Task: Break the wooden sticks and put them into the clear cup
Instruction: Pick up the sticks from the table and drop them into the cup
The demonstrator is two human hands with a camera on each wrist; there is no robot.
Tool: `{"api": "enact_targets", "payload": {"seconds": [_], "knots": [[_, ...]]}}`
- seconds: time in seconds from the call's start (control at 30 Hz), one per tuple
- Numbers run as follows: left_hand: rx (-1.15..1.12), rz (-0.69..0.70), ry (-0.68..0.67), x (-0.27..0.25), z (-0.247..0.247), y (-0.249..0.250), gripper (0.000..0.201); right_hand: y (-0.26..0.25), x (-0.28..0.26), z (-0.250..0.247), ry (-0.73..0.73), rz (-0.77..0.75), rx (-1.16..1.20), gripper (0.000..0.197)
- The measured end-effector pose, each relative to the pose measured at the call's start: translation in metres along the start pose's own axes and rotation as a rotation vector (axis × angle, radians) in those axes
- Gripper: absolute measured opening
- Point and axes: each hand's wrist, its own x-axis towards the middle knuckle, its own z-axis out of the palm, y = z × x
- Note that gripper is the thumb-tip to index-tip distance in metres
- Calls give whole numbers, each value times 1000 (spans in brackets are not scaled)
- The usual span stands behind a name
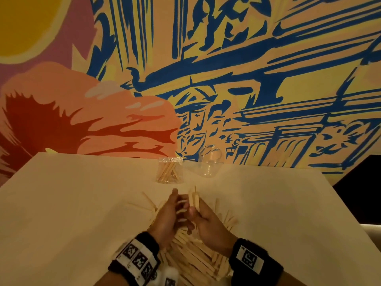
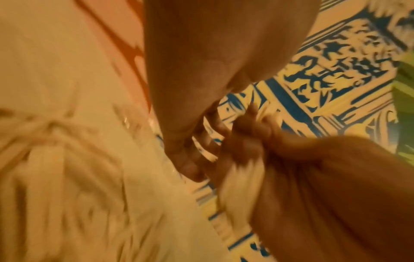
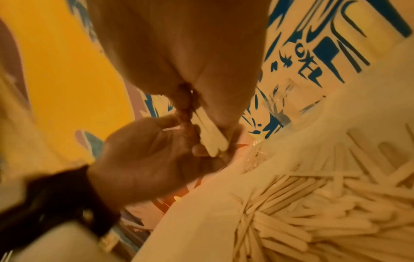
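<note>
Over a big pile of wooden sticks point(image 1: 191, 254) on the table, my right hand point(image 1: 195, 212) grips a small bundle of sticks point(image 1: 194, 200) held upright. My left hand point(image 1: 177, 205) meets it from the left, thumb and fingers closing on the same bundle. The right wrist view shows the bundle point(image 3: 210, 140) between my right hand point(image 3: 224, 127) and left hand point(image 3: 145, 150). In the blurred left wrist view, my left fingers point(image 2: 199, 147) lie against the right fist point(image 2: 302, 177). A clear cup point(image 1: 170, 171) holding stick pieces stands beyond the hands.
A second clear cup point(image 1: 210, 162), with nothing in it, sits near the far edge of the cream table point(image 1: 72, 203), right of the first. A painted mural wall rises just behind. A dark object point(image 1: 362, 182) borders the table's right side.
</note>
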Motion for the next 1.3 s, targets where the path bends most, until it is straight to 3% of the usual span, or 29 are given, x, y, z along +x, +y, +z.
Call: {"api": "enact_targets", "payload": {"seconds": [0.17,0.23,0.3,0.5,0.57,0.67,0.83,0.97,1.1,1.17,1.3], "knots": [[354,304,-46,7,2,38,58,-1,-3,3,-152,125,-130,12],[598,268,-154,6,5,38,59,-10,0,3,-199,124,-220,16],[687,219,-231,6,3,34,61,-17,4,-1,-226,128,-322,29],[666,209,-240,7,3,23,61,-26,7,-7,-232,106,-402,23],[490,171,-177,8,-3,18,58,-33,3,-5,-212,68,-284,23],[206,82,-54,0,-12,4,57,-36,1,-8,-89,-3,-82,26],[47,61,-46,-22,4,-17,54,-22,10,-7,130,-40,-43,28],[263,172,88,-27,18,-13,50,-24,10,0,131,-12,12,41],[407,292,124,-20,13,-12,58,-27,17,-7,157,-75,115,21],[398,264,134,-18,7,-13,58,-31,20,-16,169,-92,219,13],[315,203,126,-20,5,-14,47,-32,21,-20,99,-107,139,21]]}}
